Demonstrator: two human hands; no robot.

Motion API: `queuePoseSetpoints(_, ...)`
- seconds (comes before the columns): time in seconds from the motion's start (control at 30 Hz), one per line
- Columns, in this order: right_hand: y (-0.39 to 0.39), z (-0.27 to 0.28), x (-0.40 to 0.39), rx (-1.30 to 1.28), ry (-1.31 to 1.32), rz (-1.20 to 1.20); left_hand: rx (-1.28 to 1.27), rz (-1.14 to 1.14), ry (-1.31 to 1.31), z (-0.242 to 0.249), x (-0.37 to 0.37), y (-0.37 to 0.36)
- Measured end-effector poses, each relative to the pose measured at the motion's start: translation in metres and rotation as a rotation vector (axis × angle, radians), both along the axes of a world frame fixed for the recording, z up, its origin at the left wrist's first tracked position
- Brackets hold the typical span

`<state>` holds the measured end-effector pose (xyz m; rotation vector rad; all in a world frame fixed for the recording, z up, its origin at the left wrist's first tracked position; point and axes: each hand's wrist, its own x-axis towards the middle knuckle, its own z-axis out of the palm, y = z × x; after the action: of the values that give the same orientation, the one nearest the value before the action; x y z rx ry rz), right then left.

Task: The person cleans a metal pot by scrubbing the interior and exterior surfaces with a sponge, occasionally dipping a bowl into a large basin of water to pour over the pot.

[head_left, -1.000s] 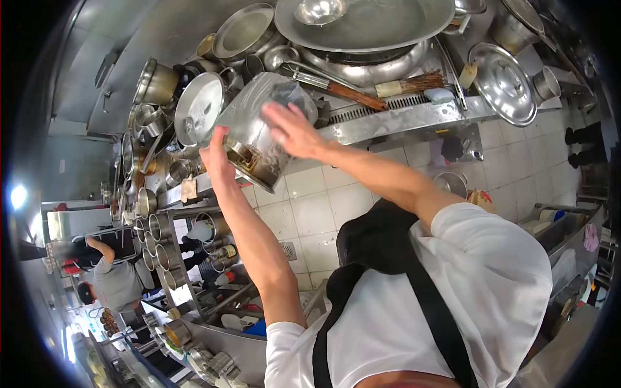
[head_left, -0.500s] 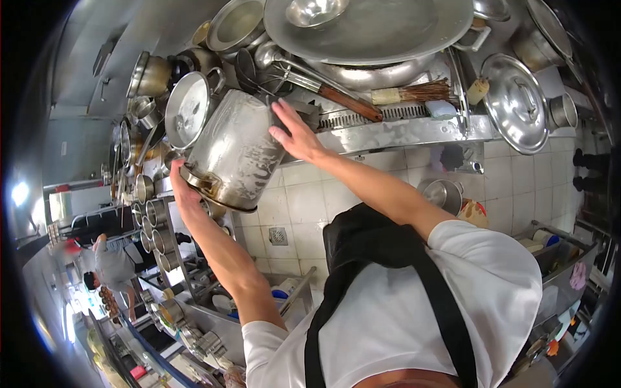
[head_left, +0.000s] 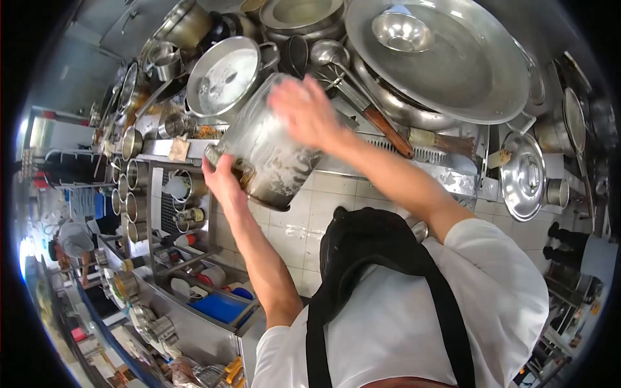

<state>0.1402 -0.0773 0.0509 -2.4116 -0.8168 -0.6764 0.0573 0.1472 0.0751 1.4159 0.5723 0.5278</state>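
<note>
A tall metal stockpot (head_left: 284,165) lies tilted on its side, held up in front of the counter edge, with wet, whitish smears on its wall. My left hand (head_left: 226,184) grips it by the side handle near its lower end. Over the pot's upper end, my right hand (head_left: 307,113) is smeared by motion. Whether those fingers hold anything cannot be made out. Just behind the pot sits a two-handled pan (head_left: 228,79) with wet patches inside. A ladle (head_left: 330,53) and a dark strainer (head_left: 294,55) lie close beyond my right hand.
A huge wok (head_left: 453,84) with a small metal bowl (head_left: 402,33) inside fills the back. To its front lie a wooden-handled tool (head_left: 388,132) and a bristle brush (head_left: 446,143). A round lid (head_left: 522,176) leans at right. Shelved pots and another person (head_left: 74,239) are at left.
The view has swung, so the wok and counter appear further right. My right hand has moved from the pot's edge onto its upper wall. My left hand still grips the handle.
</note>
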Motion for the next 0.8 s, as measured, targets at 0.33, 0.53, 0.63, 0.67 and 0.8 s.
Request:
queuePoseSetpoints(0.33,0.013,0.005,-0.002,-0.060,-0.016,-0.095,0.300,-0.104,-0.042,-0.010,-0.011,0.006)
queuePoseSetpoints(0.53,0.066,-0.003,-0.101,0.108,0.168,0.211,0.176,-0.090,-0.077,-0.010,-0.016,0.012)
queuePoseSetpoints(0.63,0.031,0.004,-0.028,0.037,0.149,0.066,0.231,-0.100,-0.029,-0.004,-0.026,0.012)
queuePoseSetpoints(0.67,0.018,0.015,0.007,0.042,0.260,-0.057,0.226,-0.095,-0.010,-0.003,-0.027,0.012)
queuePoseSetpoints(0.8,0.014,-0.017,0.002,0.409,0.167,-0.020,0.382,-0.047,0.006,-0.002,-0.020,0.012)
